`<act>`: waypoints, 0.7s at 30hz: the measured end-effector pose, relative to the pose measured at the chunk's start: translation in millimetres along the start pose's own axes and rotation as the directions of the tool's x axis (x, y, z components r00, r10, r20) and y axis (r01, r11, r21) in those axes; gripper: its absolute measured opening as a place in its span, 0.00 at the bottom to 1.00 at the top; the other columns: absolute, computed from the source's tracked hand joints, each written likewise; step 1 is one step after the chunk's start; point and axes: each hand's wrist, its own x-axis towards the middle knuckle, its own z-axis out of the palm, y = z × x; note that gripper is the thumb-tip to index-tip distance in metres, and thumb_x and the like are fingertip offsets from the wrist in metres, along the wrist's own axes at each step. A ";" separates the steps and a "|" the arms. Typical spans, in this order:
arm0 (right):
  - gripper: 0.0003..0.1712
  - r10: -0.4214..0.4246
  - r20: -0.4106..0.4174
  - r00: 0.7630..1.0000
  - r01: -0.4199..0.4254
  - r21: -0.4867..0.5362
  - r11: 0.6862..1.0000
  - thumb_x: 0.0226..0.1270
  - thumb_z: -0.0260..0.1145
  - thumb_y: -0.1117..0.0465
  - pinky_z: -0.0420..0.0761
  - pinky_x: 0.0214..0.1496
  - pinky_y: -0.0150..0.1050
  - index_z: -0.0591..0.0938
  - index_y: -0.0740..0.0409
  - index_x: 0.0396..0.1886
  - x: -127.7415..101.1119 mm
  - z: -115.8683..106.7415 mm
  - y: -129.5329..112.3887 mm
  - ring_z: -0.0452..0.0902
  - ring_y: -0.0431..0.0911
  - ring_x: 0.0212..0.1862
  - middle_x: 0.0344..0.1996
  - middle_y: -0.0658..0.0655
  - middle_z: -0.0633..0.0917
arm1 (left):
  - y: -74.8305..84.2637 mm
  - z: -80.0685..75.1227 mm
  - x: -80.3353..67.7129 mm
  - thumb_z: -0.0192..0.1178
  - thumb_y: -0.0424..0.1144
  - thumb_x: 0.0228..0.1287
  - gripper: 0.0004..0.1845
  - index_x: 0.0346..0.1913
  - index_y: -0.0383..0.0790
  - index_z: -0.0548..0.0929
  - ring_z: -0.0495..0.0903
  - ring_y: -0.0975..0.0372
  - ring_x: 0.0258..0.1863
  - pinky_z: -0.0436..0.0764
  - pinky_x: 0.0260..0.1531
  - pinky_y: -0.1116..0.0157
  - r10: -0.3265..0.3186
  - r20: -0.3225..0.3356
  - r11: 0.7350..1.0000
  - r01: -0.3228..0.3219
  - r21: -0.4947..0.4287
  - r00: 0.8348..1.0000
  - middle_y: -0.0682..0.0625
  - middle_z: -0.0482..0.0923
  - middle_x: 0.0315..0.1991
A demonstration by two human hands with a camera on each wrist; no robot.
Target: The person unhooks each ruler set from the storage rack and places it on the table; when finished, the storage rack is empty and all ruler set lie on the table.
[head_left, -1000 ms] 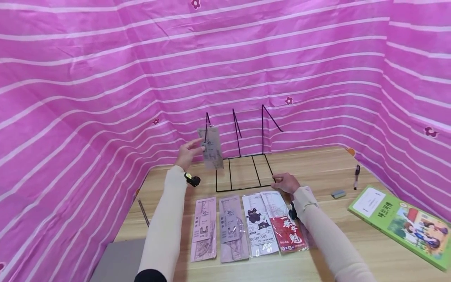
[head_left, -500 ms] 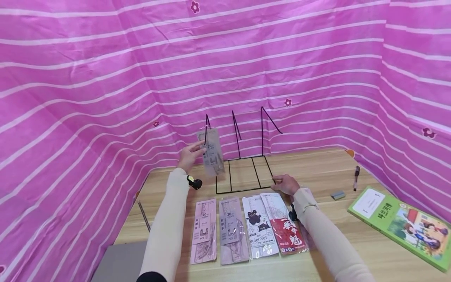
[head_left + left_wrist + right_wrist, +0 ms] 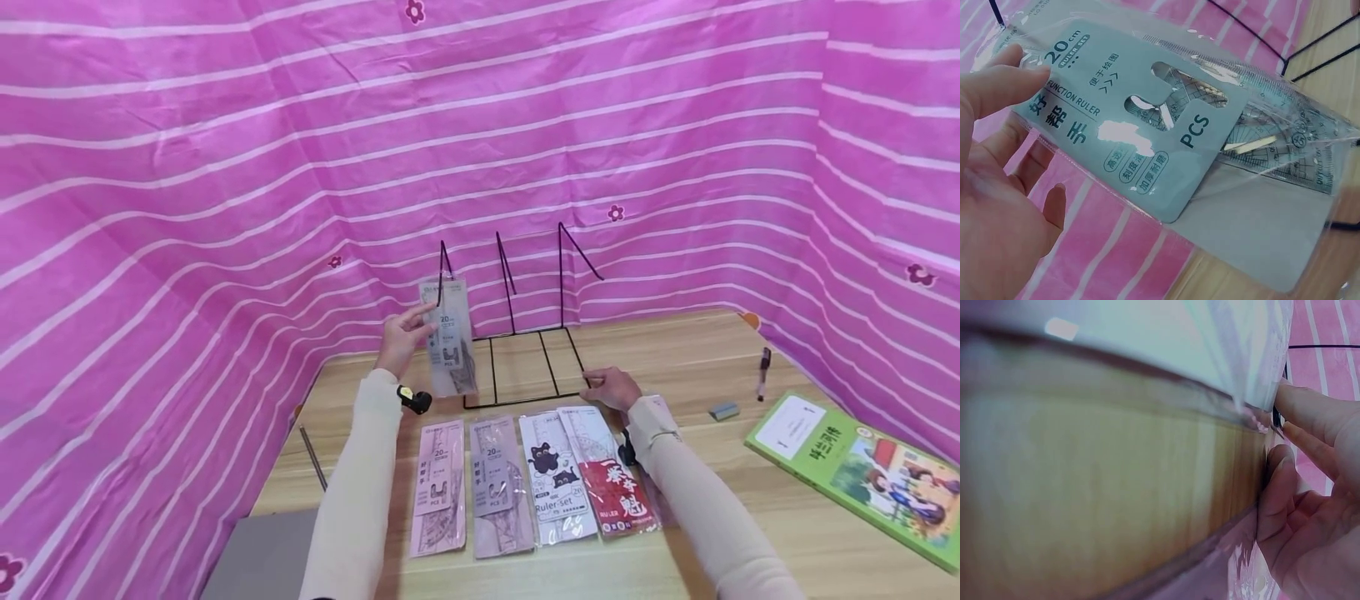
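Note:
My left hand [image 3: 405, 337] pinches the left edge of a clear-bagged ruler set [image 3: 452, 354], thumb and fingers on opposite faces. Its card, marked "20 cm" and "PCS", and a protractor show in the left wrist view, the ruler set [image 3: 1141, 125] slanting across. The top of the bag overlaps the left upright hook of the black wire rack [image 3: 556, 367]. At the rack's front right corner, my right hand [image 3: 613, 389] grips the frame between thumb and fingers; in the right wrist view the right hand [image 3: 1310, 487] is close beside shiny packaging.
In front of the rack lie two pink ruler packets [image 3: 438, 487], a cat-print ruler set [image 3: 555, 479] and a red-and-white ruler packet [image 3: 615, 492]. To the right are an eraser [image 3: 724, 411], a pen [image 3: 763, 375] and a green book [image 3: 862, 475]. A thin rod [image 3: 313, 457] lies left.
The ruler set in my left hand has come down a little and now faces the head camera more squarely. My right hand stays on the rack corner.

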 end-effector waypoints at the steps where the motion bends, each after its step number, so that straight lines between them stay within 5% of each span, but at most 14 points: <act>1: 0.34 -0.002 0.000 1.000 0.002 -0.001 1.000 0.63 0.74 0.58 0.75 0.63 0.59 0.76 0.60 0.68 0.4 0.3 1.2 0.77 0.64 0.59 0.61 0.73 0.78 | -0.8 0.7 -2.1 0.69 0.29 0.62 0.24 0.62 0.39 0.82 0.84 0.64 0.47 0.82 0.52 0.68 0.003 -0.006 1.000 -0.003 -0.004 1.000 0.40 0.83 0.57; 7: 0.34 -0.023 -0.014 1.000 0.023 -0.015 1.000 0.63 0.73 0.58 0.75 0.63 0.60 0.76 0.60 0.68 1.0 1.8 2.2 0.77 0.64 0.58 0.59 0.73 0.80 | -3.8 4.0 -14.9 0.69 0.29 0.62 0.22 0.61 0.38 0.83 0.81 0.65 0.42 0.82 0.50 0.70 0.037 -0.025 0.998 -0.038 -0.047 0.999 0.49 0.85 0.42; 12: 0.34 -0.008 0.005 1.000 0.008 -0.014 1.000 0.64 0.73 0.58 0.75 0.63 0.59 0.75 0.59 0.69 1.0 2.2 1.7 0.77 0.64 0.59 0.59 0.73 0.80 | -5.5 3.5 -24.1 0.69 0.28 0.62 0.20 0.58 0.38 0.84 0.81 0.66 0.42 0.82 0.51 0.70 0.068 -0.034 0.996 -0.070 -0.055 0.997 0.56 0.87 0.46; 21: 0.35 0.007 0.024 1.000 -0.007 0.004 1.000 0.66 0.72 0.57 0.75 0.62 0.59 0.73 0.60 0.71 -1.9 -2.0 -2.2 0.75 0.65 0.60 0.62 0.75 0.77 | -9.7 7.7 -42.9 0.69 0.27 0.61 0.20 0.57 0.34 0.84 0.83 0.67 0.42 0.83 0.51 0.69 0.114 -0.051 0.991 -0.117 -0.061 0.992 0.54 0.85 0.49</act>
